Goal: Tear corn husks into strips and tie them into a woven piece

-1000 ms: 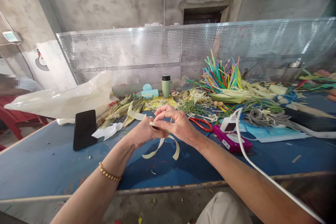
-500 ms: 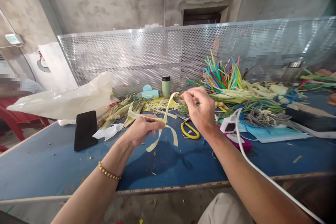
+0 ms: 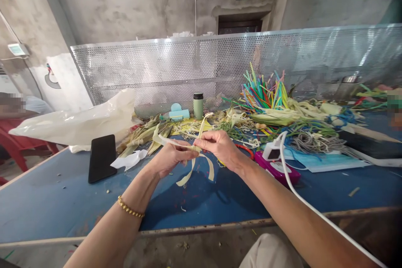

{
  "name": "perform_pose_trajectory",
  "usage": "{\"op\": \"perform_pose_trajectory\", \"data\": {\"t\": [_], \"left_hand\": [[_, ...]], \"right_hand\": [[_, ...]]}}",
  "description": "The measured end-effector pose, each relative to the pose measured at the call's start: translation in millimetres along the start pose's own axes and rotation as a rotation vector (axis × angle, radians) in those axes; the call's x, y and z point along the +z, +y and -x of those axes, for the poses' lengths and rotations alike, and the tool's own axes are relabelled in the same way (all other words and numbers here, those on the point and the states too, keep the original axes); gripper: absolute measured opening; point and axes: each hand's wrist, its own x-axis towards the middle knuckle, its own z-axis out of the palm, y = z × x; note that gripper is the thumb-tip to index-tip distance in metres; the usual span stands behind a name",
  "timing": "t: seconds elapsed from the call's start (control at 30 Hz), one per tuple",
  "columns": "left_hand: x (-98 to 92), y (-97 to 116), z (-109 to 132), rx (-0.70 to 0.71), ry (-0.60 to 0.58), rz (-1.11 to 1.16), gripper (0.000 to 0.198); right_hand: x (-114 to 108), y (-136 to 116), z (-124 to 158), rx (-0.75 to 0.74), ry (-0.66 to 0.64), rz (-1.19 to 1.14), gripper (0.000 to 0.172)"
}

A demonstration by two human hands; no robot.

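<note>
Several pale yellow flat strips [image 3: 211, 168], like dried husk or straw, cross each other above the blue table, their ends hanging down and sticking up. My left hand [image 3: 171, 157] pinches them near the crossing, thumb and fingers closed. From the right, my right hand [image 3: 218, 146] is closed at the same crossing, its fingertips gripping the strips close to the left fingertips. The crossing itself is partly covered by my fingers. Behind my right wrist lie scissors with red and yellow handles [image 3: 246, 150], mostly hidden.
A black phone [image 3: 102, 158] and white scrap [image 3: 129, 159] lie at left, by a large plastic bag [image 3: 78, 127]. A green bottle [image 3: 198, 106] stands behind dried husks [image 3: 146, 133]. At right are a magenta box [image 3: 276, 167], a white cable [image 3: 301, 194] and a blue mask [image 3: 326, 161].
My right hand has come down and left, from the upper end of a strip to the crossing beside my left hand. The left hand has stayed nearly in place.
</note>
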Motion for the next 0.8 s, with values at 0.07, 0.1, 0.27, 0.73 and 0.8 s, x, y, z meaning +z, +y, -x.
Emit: {"op": "perform_pose_trajectory", "data": {"t": [0.07, 0.1, 0.27, 0.73, 0.8], "left_hand": [[-0.8, -0.3, 0.0, -0.015, -0.016, -0.015, 0.022], [-1.1, -0.4, 0.1, -0.019, -0.025, -0.02, 0.023], [-1.3, 0.0, -0.7, -0.017, 0.005, -0.005, 0.017], [2.1, 4.7, 1.2, -0.057, -0.016, 0.016, 0.02], [2.4, 6.4, 1.5, -0.037, -0.022, 0.038, 0.022]], "right_hand": [[1.6, 1.3, 0.5, -0.02, 0.021, 0.05, 0.039], [2.4, 1.4, 0.9, -0.021, 0.023, 0.068, 0.039], [3.1, -0.2, 3.1, 0.006, -0.037, 0.058, 0.037], [7.0, -4.9, 4.1, 0.065, -0.076, -0.093, 0.028], [6.2, -3.2, 4.0, 0.057, -0.063, -0.09, 0.025]]}}
